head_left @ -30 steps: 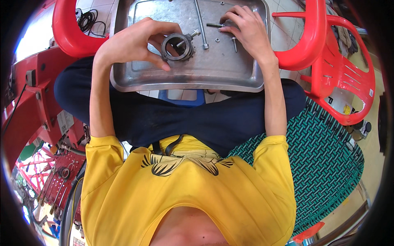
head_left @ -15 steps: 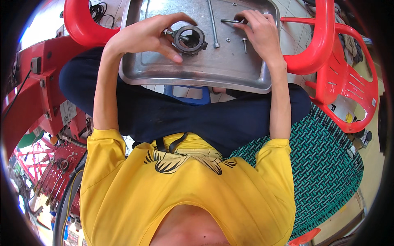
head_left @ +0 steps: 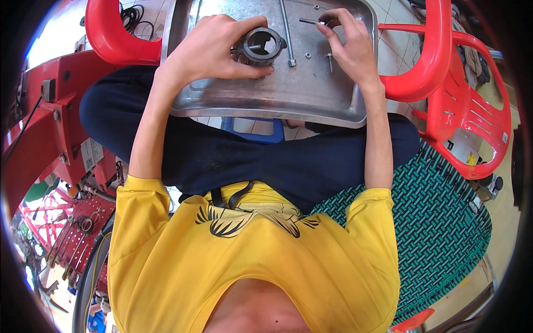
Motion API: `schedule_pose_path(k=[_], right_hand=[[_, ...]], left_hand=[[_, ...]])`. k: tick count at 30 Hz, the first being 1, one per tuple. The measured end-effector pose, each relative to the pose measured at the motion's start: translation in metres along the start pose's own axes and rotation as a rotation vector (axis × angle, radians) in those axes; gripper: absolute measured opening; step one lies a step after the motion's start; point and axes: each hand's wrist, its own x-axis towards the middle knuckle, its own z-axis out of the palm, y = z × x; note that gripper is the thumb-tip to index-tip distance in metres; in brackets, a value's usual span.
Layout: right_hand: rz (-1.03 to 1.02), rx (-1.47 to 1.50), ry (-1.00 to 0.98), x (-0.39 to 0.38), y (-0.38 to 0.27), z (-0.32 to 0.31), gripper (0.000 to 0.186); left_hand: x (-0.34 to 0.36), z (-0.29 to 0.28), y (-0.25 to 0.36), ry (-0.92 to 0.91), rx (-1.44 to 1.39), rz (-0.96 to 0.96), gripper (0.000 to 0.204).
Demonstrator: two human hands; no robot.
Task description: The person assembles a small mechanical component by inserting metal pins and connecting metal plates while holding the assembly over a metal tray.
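Since a half second ago, your left hand [head_left: 214,50] has closed in on the dark metal ring [head_left: 261,57] and shifted it slightly away from you and to the right; your right hand [head_left: 353,50] now has a slim dark rod [head_left: 308,21] out at its fingertips.

Nearest the camera is your yellow shirt [head_left: 250,255], with a dark winged print on the front. Below your waist come your navy trousers [head_left: 222,147], knees spread wide, and to your right the green and black woven seat [head_left: 427,238]. Past your legs shows part of a blue frame [head_left: 251,137], under the near edge of the metal tray [head_left: 233,100].

Over the left half of that tray, you grasp the ring with your left hand, thumb along its near side and fingers round its far side. A bolt shows inside its opening. Whether the ring rests on the tray or is lifted, I cannot tell. On the right half, you pinch the rod by its right end between thumb and fingers, its free end pointing left. Just in front of your right palm lie a short bolt [head_left: 330,62] and, to its left, a small nut [head_left: 308,55]. Between your hands stretches a long bolt [head_left: 286,30], head toward you. Farther up is a second nut [head_left: 316,7].

Red plastic armrests [head_left: 419,75] flank the tray, and black cables [head_left: 131,19] lie on the tiled floor beyond, at upper left.
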Motion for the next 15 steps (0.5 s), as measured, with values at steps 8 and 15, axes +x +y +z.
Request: schedule_pose_path(k=[8, 15], right_hand=[[0.226, 0.79, -0.111, -0.003, -0.012, -0.003, 0.015], [0.211, 0.857, -0.127, -0.003, -0.019, 0.002, 0.017]], left_hand=[[0.002, 0.002, 0.008, 0.114, 0.151, -0.032, 0.055], [0.004, 0.001, 0.006, 0.059, 0.087, -0.06, 0.052]])
